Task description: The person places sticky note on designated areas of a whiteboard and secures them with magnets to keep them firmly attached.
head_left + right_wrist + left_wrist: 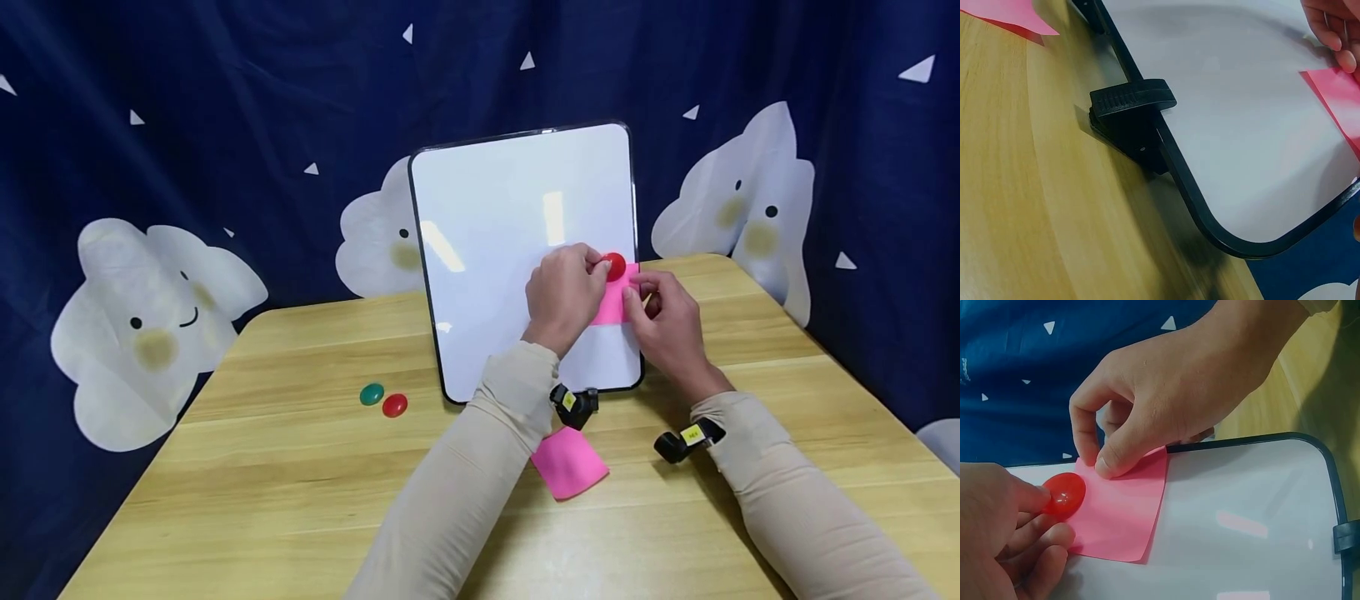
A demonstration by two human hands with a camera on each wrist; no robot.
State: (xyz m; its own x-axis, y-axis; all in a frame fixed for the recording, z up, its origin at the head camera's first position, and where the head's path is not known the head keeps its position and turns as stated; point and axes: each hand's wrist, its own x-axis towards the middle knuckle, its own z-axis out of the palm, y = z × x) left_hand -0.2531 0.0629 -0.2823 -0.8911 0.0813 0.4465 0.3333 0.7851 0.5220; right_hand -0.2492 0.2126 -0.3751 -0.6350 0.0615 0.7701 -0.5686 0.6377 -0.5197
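The left hand (pixel 564 292) pinches a red round magnet (pixel 615 267) between thumb and fingers, at the upper part of a pink note (pixel 613 307). That note lies against the whiteboard (pixel 495 217) near its right edge. In the left wrist view the magnet (pixel 1065 494) overlaps the border of the note (pixel 1124 515). The right hand (pixel 1160 394) pinches the note's edge at the board's black frame, thumb on the front. In the right wrist view the left hand's fingertips (pixel 1333 37) show beside the note (pixel 1341 100), while the right hand is almost wholly out of frame.
On the wooden table (pixel 300 483), a green magnet (pixel 371 394) and another red magnet (pixel 395 406) lie left of the board. A second pink note (pixel 570 464) lies in front of it. A black clip stand (pixel 1132 100) holds the board's lower edge. A dark blue curtain (pixel 285 75) hangs behind.
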